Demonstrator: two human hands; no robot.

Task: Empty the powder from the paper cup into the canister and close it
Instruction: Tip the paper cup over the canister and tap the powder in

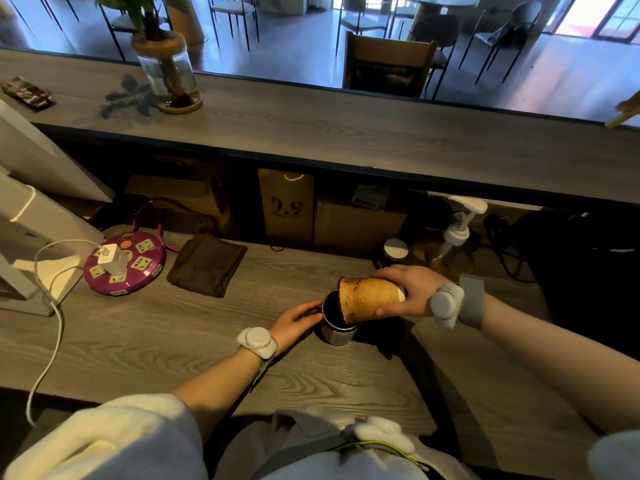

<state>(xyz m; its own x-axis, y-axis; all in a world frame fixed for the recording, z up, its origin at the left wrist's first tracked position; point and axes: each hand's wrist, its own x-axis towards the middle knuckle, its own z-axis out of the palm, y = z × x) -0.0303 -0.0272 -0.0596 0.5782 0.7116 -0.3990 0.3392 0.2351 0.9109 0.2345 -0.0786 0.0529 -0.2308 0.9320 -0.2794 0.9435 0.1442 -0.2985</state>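
**Paper cup tipped over the open canister**

The right hand (412, 292) was closed around the base end of the paper cup (369, 299), fingers over the top and thumb underneath. The cup lay tilted nearly on its side, its open mouth facing left and down, with the lower part of its rim reaching over the mouth of the canister (335, 322). The inside of the cup showed brown speckled stains; whether powder was falling could not be told.

The canister stood upright on the wooden worktop (173, 334), a small metal cylinder with a dark inside. The left hand (296, 322) was wrapped against its left side, fingertips touching the rim, steadying it. Both wrists carried pale rounded devices on straps.

A round lid (394, 250) with a pale top sat farther back on the worktop, behind the right hand and well apart from the canister. Just to its right stood a pump bottle (453, 244) with a white dispenser head.

To the left, a folded dark brown cloth (207, 265) lay on the worktop, and beside it a round purple power strip (124, 263) with a white plug in it and a white cable (52, 306) trailing toward the near edge. Under the raised shelf (346, 133) at the back stood a brown paper bag (286, 206). On top of that shelf stood a glass vase (171, 76) holding a green plant.
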